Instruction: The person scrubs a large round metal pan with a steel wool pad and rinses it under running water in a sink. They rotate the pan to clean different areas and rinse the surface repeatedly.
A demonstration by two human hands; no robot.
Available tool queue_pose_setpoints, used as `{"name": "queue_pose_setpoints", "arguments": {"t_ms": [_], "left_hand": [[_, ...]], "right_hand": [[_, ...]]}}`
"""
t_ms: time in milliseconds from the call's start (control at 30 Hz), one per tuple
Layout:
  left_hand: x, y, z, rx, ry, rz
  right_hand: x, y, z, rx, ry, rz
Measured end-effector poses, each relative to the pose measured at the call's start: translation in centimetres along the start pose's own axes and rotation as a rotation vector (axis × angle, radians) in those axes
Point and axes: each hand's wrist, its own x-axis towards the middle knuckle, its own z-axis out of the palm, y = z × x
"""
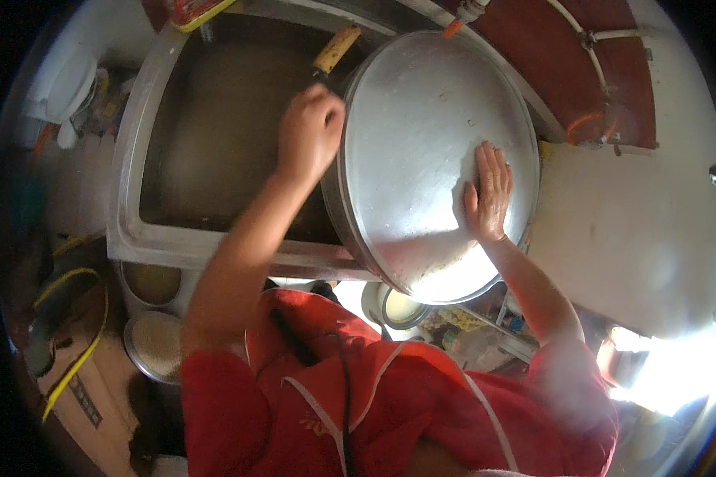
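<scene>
A large round aluminium pan (pixel 417 113) leans over the right part of a metal sink (pixel 130 173), its broad flat face turned up towards me. My right hand (pixel 490 194) rests flat on that face, palm down, with the fingers extended. By the pan's left edge, my left hand (pixel 311 134) is closed in a fist, slightly blurred. A worn wooden handle (pixel 337 49) with a dark neck sticks out beyond its knuckles. The hand appears closed around that tool's metal part, which it hides. Murky liquid (pixel 221 131) appears to fill the sink.
Taps on pipes (pixel 471 9) are fixed above the sink's back edge. A red and yellow container (pixel 194 13) stands at its far corner. Below are a bowl of pale grains (pixel 157 346), a pot (pixel 404 309) and a yellow hose (pixel 74 372). A pale surface (pixel 602 238) lies right.
</scene>
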Motion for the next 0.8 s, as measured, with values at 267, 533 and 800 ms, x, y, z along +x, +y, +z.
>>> {"name": "queue_pose_setpoints", "arguments": {"t_ms": [267, 533, 800], "left_hand": [[15.3, -1.1, 4.0, 0.440, -0.332, 0.065], [-3.2, 0.9, -2.4, 0.181, 0.018, 0.164], [-11.7, 5.0, -1.4, -0.018, -0.007, 0.187]], "right_hand": [[0.5, 1.2, 1.5, 0.005, 0.026, -0.027], [2.5, 0.0, 1.8, -0.101, 0.191, -0.096], [1.6, 0.3, 0.8, 0.038, 0.123, 0.050]]}}
